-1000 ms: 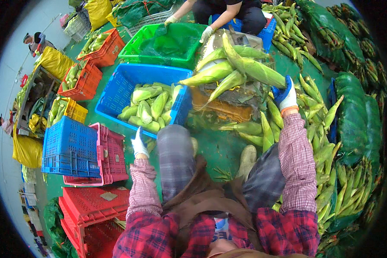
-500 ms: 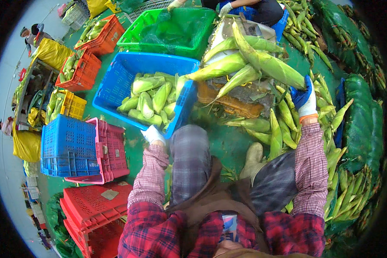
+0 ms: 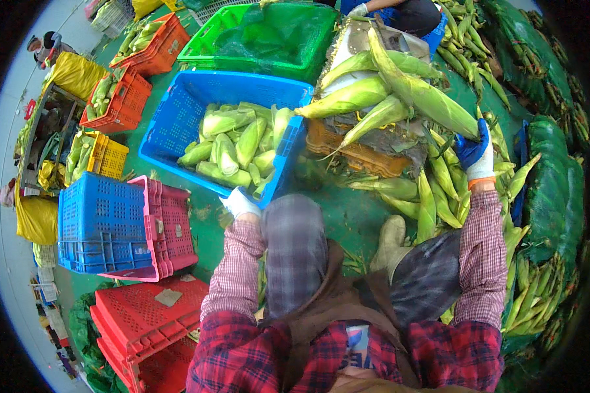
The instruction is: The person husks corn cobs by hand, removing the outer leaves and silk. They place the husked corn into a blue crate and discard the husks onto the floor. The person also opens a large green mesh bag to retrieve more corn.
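My right hand (image 3: 476,152), in a white glove with a blue palm, grips the near end of a long green ear of corn (image 3: 432,98) still in its husk. That ear lies tilted across other corn ears (image 3: 352,97) on a low stand at the centre. In a white glove too, my left hand (image 3: 240,202) is closed on the near rim of a blue plastic crate (image 3: 174,121); its fingertips are partly hidden. Inside the crate lie several shorter, trimmed corn ears (image 3: 226,155). Loose unhusked ears (image 3: 426,208) are heaped beside and below my right hand.
A green crate with netting (image 3: 259,39) stands behind the blue one. Stacked blue (image 3: 101,223), pink (image 3: 170,226) and red crates (image 3: 147,311) are at my left. Farther left are orange crates (image 3: 119,101) of corn. Another person's gloved hand (image 3: 359,10) shows at the far side.
The view has shifted slightly. Both hands keep their holds, my left on the crate rim and my right on the corn ear, with little movement otherwise.
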Demonstrator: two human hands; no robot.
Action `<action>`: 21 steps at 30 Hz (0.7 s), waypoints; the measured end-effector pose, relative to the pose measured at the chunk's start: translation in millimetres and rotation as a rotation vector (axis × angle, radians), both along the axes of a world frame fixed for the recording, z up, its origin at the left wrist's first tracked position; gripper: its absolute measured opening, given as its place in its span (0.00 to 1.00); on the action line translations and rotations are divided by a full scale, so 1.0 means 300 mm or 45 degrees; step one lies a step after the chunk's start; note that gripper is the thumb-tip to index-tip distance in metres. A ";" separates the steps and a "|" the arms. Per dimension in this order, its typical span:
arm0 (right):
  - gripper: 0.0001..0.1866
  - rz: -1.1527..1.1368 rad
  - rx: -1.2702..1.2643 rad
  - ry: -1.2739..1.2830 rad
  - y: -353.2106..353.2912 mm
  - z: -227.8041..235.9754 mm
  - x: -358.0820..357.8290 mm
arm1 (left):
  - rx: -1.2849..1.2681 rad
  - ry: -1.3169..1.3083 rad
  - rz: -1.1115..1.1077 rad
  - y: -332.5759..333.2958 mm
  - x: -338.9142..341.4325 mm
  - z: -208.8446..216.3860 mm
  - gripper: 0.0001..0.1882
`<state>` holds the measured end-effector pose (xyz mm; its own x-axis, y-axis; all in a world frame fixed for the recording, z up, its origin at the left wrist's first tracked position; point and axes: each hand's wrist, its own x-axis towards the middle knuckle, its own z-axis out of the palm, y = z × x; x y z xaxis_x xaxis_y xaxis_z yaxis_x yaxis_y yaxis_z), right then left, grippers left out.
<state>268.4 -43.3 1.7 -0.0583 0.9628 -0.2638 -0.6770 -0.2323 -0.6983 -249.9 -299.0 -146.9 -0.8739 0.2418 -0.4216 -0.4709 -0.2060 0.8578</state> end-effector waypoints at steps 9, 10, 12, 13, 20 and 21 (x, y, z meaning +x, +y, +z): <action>0.21 0.005 0.015 0.015 0.021 -0.029 0.025 | -0.039 0.002 -0.073 0.010 -0.006 -0.012 0.36; 0.21 0.013 -0.010 0.002 0.021 -0.033 0.018 | -0.045 0.006 -0.067 -0.001 -0.010 -0.022 0.36; 0.21 0.017 -0.052 -0.023 0.020 -0.035 0.030 | -0.070 0.026 -0.062 -0.015 -0.009 -0.032 0.37; 0.21 0.016 -0.051 -0.022 0.014 -0.037 0.039 | -0.078 0.036 -0.061 -0.016 -0.007 -0.037 0.37; 0.20 0.023 -0.030 0.020 0.017 -0.025 0.014 | -0.156 0.192 -0.031 -0.024 -0.030 -0.073 0.38; 0.21 0.013 -0.072 0.006 0.021 -0.033 0.020 | -0.142 0.197 -0.026 -0.031 -0.029 -0.082 0.38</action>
<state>274.5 -37.1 -8.1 -0.0698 0.9458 -0.3172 -0.6778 -0.2782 -0.6806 -258.5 -308.2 -171.4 -0.9258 0.2194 -0.3079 -0.3348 -0.0973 0.9373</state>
